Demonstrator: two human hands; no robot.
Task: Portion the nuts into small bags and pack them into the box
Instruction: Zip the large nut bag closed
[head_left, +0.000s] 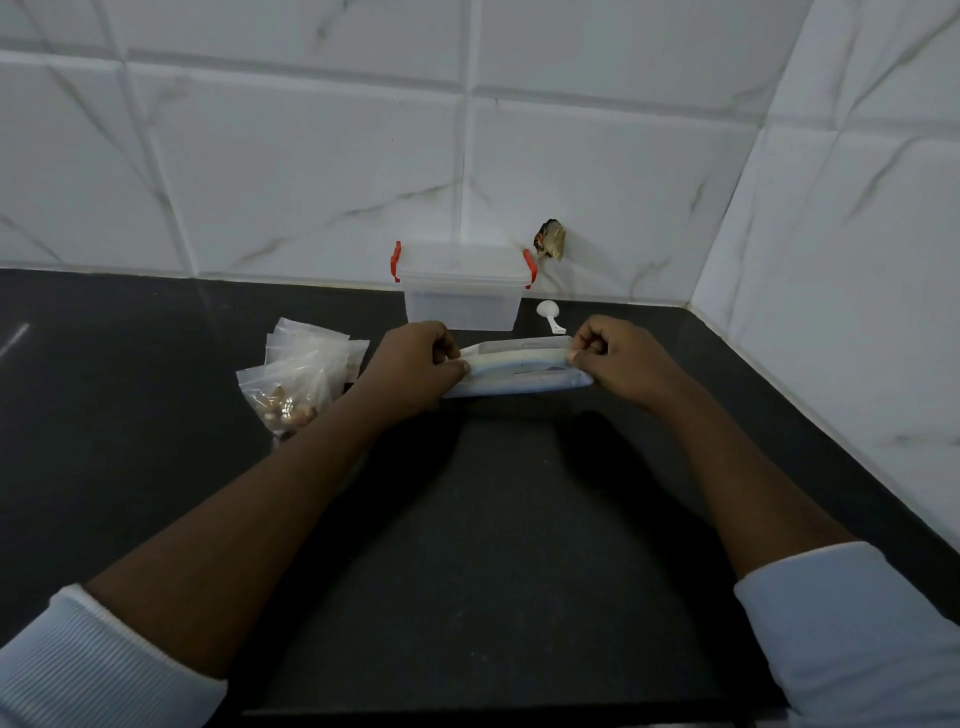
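1. Nuts (284, 409) show only in the nearest of the small bags (304, 364), which lie in a loose pile on the counter (519, 519) to your left. Whether more are inside the pouch (519, 371) cannot be told from here.
2. Your left hand (415, 364) pinches one end of the pouch's top edge and your right hand (618, 358) pinches the other. The pouch lies flat on the counter between them, just in front of the box (462, 306).
3. Expect the pouch to be light, soft and floppy. It will sag if you lift it by one end, so keep a pinch at both corners of the strip while you work the opening.
4. The small bags look thin and slick. Take each by its top strip, not by the belly, or the nuts may shift and spill.
5. The nuts are small, hard and free to roll, so the scoop (549, 314) lying right of the box is probably the better way to move them.
6. The box is stiff clear plastic, likely light, with its lid (462, 257) on and red latches (396, 261) at the ends. Steady it by the wall when you unclip it, as it may slide on the smooth counter.
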